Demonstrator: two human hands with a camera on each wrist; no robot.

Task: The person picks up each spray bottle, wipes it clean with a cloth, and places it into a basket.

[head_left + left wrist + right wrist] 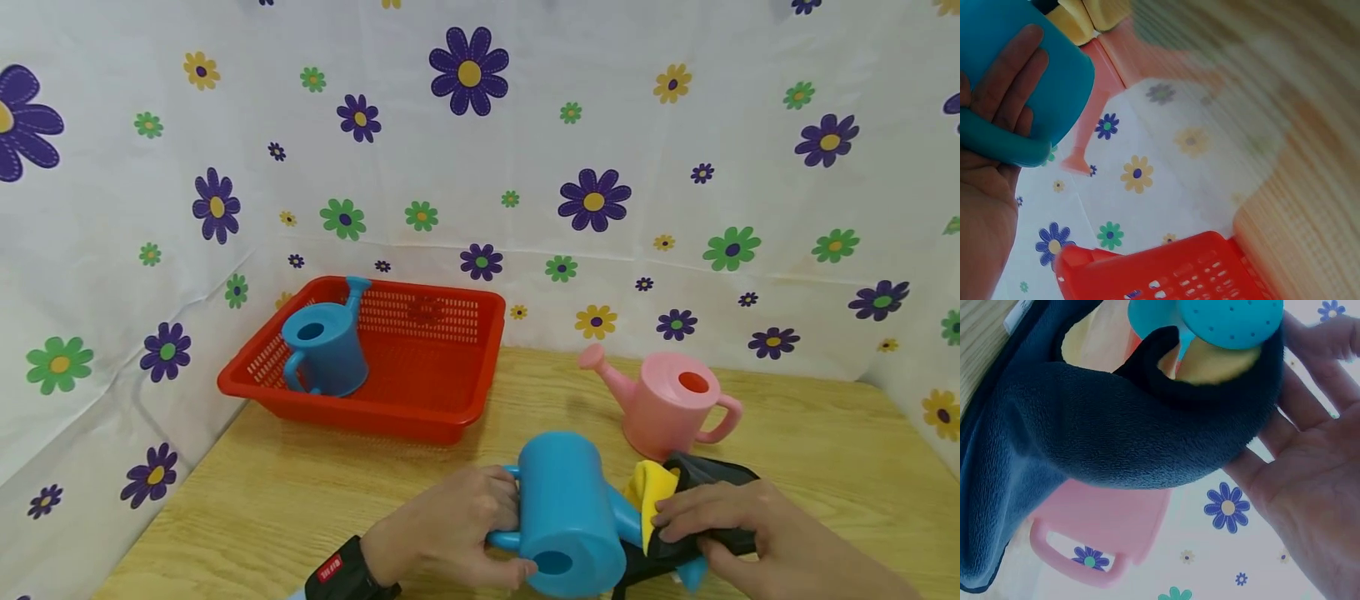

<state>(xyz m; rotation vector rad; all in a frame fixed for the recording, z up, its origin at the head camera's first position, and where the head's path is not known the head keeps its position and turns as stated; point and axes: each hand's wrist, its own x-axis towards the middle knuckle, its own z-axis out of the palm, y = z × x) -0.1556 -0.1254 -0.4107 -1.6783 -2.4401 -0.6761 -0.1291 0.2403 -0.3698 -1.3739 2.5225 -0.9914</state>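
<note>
A blue watering can [570,508] is tipped on its side above the table, its top opening facing me and its spout pointing right. My left hand [457,521] grips it by the handle, with fingers passing through the loop and resting against the body. At the spout, my right hand [738,529] holds a dark grey and yellow cloth [1129,431] wrapped partly around it. The dotted sprinkler head [1232,322] pokes out past the cloth in the right wrist view. Just behind the cloth stands a pink watering can [663,408], upright.
At the back left sits a red plastic basket [420,425] with perforated sides. Inside its left end stands another blue watering can [330,354]. A white flower-patterned sheet [510,150] hangs behind and beside the wooden table [315,483].
</note>
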